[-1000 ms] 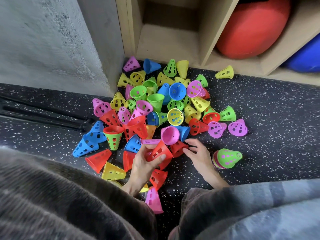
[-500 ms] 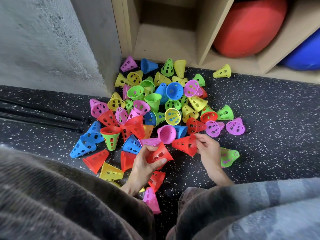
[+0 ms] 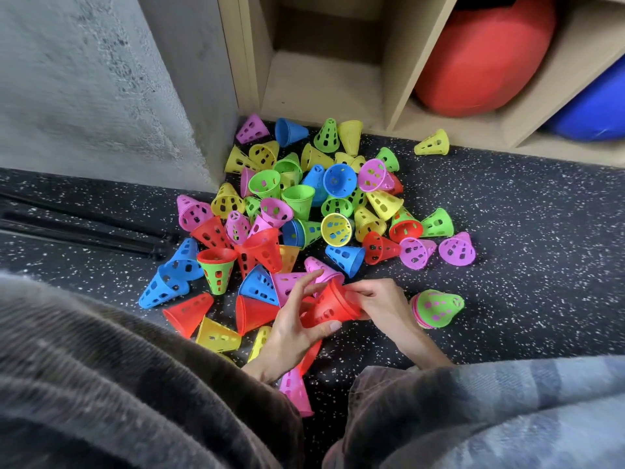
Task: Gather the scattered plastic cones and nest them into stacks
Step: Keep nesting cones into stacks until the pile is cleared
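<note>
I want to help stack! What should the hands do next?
Probably push the red cones fully together. Both hands grip them: the left hand from below, the right hand at the wide end. Then add another red cone from the pile.

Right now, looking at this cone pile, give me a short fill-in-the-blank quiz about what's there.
1. Both hands, left hand and right hand, hold cones coloured ____.
2. The ball in the shelf beside the blue one is ____.
3. The lone cone by the shelf edge is ____.
4. The stack right of the hands has a ____ cone outermost.

Missing words: red; red; yellow; green
</note>
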